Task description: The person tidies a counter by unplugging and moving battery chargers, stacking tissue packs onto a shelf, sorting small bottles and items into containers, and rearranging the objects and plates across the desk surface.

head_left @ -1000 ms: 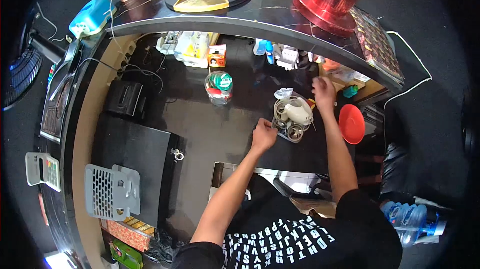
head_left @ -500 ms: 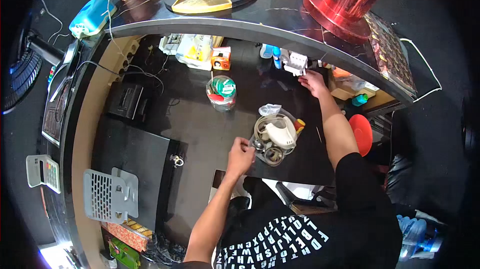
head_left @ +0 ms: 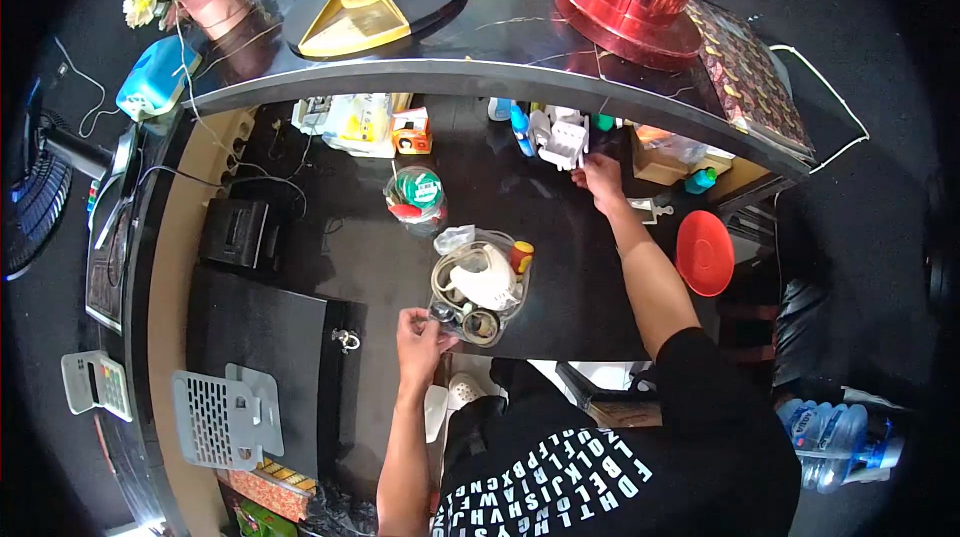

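Observation:
My left hand (head_left: pixel 420 345) grips the near left edge of a clear plastic container (head_left: pixel 508 321) on the dark counter. Inside it lie a white plastic device (head_left: pixel 485 282), a roll of tape (head_left: pixel 481 327), and a red-and-yellow item (head_left: pixel 521 257). A crumpled clear bag (head_left: pixel 455 239) sits at its back edge. Farther back, my right hand (head_left: pixel 600 182) has its fingers closed on the near edge of a white molded plastic holder (head_left: pixel 560 140). A blue bottle (head_left: pixel 521 129) stands left of that holder.
Left of the container stands a clear jar (head_left: pixel 420 223) with green and red items. An orange box (head_left: pixel 411 131) is at the back. A red oval dish (head_left: pixel 705 253) lies right of my forearm. The raised counter ledge (head_left: pixel 480 72) curves around the back.
The container has slid left toward the jar, with my left hand at its edge. My right hand stays by the white holder. A small metal piece now shows beside my right wrist. The view has shifted.

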`<state>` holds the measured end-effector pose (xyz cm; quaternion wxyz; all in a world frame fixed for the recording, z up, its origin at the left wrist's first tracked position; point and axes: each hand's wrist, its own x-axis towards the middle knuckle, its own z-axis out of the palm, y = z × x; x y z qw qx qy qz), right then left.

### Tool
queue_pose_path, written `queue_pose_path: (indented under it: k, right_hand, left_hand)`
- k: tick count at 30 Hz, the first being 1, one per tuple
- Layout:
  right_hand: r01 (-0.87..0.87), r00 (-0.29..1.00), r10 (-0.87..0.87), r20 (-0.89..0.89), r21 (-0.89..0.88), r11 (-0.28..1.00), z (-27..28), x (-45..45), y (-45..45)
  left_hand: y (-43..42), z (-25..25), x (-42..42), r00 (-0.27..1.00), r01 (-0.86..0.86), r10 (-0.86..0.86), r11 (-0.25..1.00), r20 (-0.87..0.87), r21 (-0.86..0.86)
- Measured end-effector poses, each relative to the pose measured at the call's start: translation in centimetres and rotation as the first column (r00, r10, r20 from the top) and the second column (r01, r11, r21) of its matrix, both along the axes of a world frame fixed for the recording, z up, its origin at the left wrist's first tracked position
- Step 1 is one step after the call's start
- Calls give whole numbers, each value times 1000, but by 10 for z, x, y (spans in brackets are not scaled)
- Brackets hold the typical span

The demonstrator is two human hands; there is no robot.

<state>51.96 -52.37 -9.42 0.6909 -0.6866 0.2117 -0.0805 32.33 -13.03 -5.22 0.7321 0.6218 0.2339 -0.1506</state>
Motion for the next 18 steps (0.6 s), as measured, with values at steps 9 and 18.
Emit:
queue_pose_path:
  k: [9,18]
  right_hand:
    - [-31,999,31,22,10,999,0,-75,13]
    - [-1,992,-9,-123,-81,997,22,-160,47]
  left_hand:
    - [36,8,-11,987,-158,158,988,43,-2]
    - [55,-6,-19,956,-276,278,960,88,-36]
